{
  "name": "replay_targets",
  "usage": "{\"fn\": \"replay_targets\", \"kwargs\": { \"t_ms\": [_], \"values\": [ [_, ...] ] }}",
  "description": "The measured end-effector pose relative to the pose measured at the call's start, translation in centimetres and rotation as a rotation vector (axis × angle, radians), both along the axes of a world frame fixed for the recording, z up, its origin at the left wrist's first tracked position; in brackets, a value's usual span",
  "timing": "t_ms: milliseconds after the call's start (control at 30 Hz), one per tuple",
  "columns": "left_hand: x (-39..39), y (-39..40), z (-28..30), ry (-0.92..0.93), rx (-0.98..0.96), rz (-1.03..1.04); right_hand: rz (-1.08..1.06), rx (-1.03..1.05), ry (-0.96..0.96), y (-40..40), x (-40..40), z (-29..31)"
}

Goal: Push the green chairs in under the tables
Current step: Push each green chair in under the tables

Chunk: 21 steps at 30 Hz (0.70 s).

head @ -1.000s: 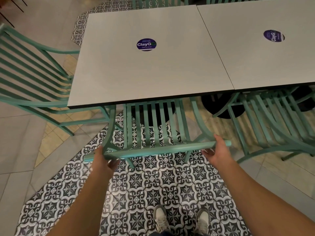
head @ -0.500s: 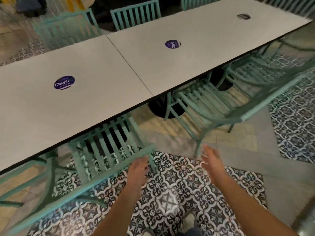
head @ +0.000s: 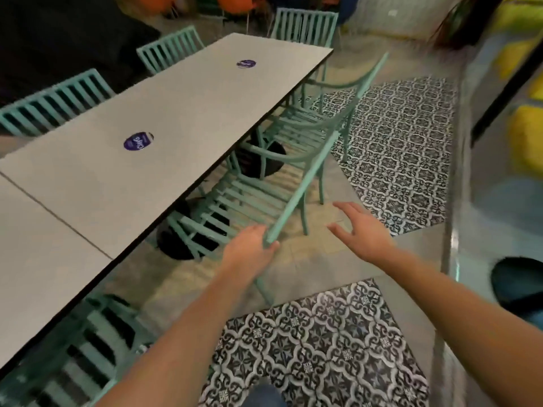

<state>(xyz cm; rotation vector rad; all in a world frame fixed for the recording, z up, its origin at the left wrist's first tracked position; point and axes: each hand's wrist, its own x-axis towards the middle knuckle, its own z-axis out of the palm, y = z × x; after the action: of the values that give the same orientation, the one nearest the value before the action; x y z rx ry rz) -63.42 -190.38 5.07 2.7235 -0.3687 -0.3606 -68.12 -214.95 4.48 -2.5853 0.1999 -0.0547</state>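
Observation:
A row of white tables (head: 176, 113) runs from near left to far right. A green chair (head: 302, 186) stands at the table's near side, its seat partly under the top and its back rail sticking out. My left hand (head: 249, 249) is curled around the near end of that rail. My right hand (head: 363, 227) hovers open to the right of the rail, touching nothing. A second green chair (head: 361, 92) stands beyond it, also partly out. At bottom left a third green chair (head: 88, 342) sits tucked under the table.
More green chairs (head: 55, 104) line the far side of the tables. Black round table bases (head: 176, 245) stand under the tops. Patterned tile floor (head: 396, 142) stretches to the right, bounded by a kerb (head: 452, 201). A dark round object (head: 520, 283) lies at far right.
Both hands let go of the first chair, now tucked in at bottom left. My view swung right along the tables, and my left hand took the rail end of the chair beside it.

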Motion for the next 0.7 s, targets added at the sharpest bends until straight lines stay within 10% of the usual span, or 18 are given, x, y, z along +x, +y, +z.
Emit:
{"fn": "replay_targets", "kwargs": {
  "t_ms": [700],
  "values": [
    [18.7,-13.7,-9.9,0.055,0.317,-0.16,0.606,-0.308,0.111,-9.5,26.2,-8.1]
  ]
}}
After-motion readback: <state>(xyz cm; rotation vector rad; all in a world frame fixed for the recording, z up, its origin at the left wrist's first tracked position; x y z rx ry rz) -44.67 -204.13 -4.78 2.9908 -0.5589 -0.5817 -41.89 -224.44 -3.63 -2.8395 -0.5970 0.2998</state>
